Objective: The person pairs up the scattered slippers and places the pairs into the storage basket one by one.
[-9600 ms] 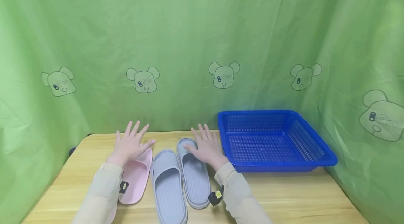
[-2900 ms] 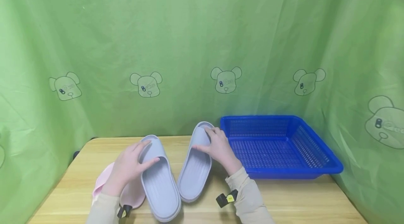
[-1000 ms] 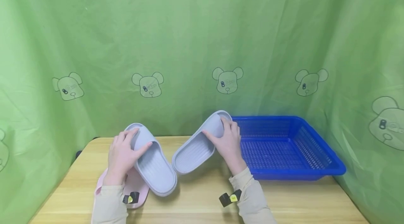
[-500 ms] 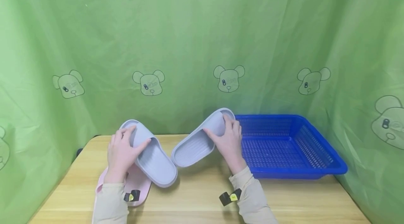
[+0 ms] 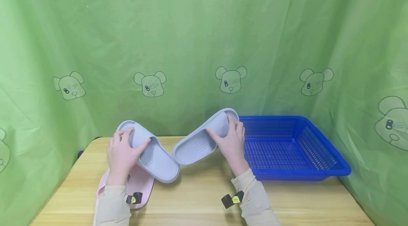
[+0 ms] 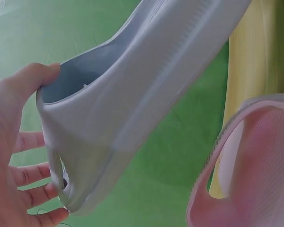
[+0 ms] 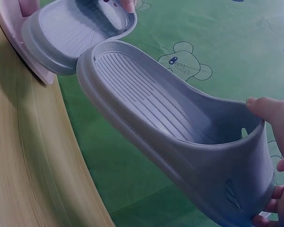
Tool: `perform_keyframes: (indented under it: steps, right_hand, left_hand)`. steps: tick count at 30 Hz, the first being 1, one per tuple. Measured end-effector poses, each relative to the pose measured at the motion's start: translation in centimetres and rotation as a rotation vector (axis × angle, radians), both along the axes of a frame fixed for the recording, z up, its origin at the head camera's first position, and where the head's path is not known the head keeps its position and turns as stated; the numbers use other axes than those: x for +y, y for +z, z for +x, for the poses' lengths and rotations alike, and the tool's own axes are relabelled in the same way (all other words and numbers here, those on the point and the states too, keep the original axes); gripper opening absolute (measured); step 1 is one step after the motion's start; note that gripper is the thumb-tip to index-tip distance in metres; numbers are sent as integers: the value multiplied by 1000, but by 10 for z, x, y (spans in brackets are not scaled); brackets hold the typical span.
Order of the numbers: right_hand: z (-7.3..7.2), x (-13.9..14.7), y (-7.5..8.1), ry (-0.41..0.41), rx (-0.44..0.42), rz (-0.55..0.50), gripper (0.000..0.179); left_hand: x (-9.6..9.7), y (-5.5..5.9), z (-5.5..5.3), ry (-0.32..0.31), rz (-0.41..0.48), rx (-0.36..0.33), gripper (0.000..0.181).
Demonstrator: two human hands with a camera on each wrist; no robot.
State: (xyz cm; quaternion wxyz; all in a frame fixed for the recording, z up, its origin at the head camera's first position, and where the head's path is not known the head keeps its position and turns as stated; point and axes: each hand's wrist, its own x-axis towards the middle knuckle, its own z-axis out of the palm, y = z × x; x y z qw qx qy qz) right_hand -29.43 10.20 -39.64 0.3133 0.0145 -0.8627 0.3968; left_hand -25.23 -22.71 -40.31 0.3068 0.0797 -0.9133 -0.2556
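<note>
My left hand [image 5: 122,153] grips one grey slide slipper [image 5: 159,160] by its strap, thumb on the strap's opening edge and fingers toward the toe. In the left wrist view the thumb and fingertips span the strap of that slipper [image 6: 104,118]. My right hand [image 5: 232,144] holds the other grey slipper [image 5: 196,146] the same way, its toe up toward the right. The heels of both slippers meet in the middle, above the table. Under my left arm lie pink slippers [image 5: 140,185], partly hidden by the hand and sleeve.
A blue plastic basket [image 5: 287,173] with mesh walls stands at the back right, just beyond my right hand. The wooden table [image 5: 197,201] runs back to a green curtain [image 5: 191,41] that hangs on the sides too.
Earlier, flat hands hovered over slippers lying on the table. Since then both hands have gripped the grey pair, lifted it and swung the toes apart; lately the slippers tilt slightly further outward.
</note>
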Motion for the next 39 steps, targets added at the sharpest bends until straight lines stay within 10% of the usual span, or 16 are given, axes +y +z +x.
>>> perform_keyframes:
  steps: [39]
  right_hand:
    - [6,-7,1,-14,-52,7,99]
  left_hand:
    - [27,2,2,102,107,-78,94]
